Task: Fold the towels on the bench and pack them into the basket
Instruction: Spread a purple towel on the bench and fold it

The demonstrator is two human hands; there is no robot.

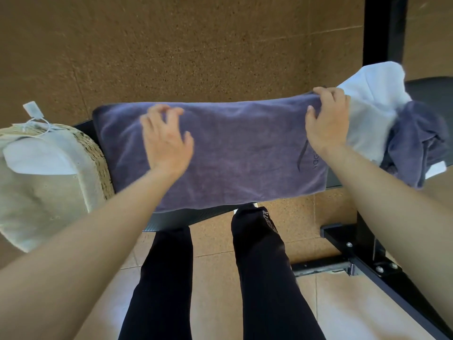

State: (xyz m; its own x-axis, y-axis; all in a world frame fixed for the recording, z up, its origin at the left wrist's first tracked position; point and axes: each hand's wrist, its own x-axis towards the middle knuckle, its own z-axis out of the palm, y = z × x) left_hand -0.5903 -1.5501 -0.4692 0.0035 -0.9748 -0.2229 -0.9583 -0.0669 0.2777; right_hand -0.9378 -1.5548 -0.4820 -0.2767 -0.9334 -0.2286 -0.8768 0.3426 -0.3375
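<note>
A purple-grey towel (232,148) lies spread flat across the dark bench (171,219), folded lengthwise, with a printed logo near its right end. My left hand (166,141) rests open on its left part, fingers spread and blurred. My right hand (326,121) pinches the towel's far right corner. A woven basket (98,155) with a beige cloth liner stands at the left end of the bench; a white folded towel (36,155) lies inside it.
A crumpled white towel (375,99) and a crumpled purple-grey towel (416,143) are heaped on the bench's right end. A black metal frame (355,256) stands at the lower right, a black post (382,33) behind. My dark-trousered legs stand on the tan tile floor.
</note>
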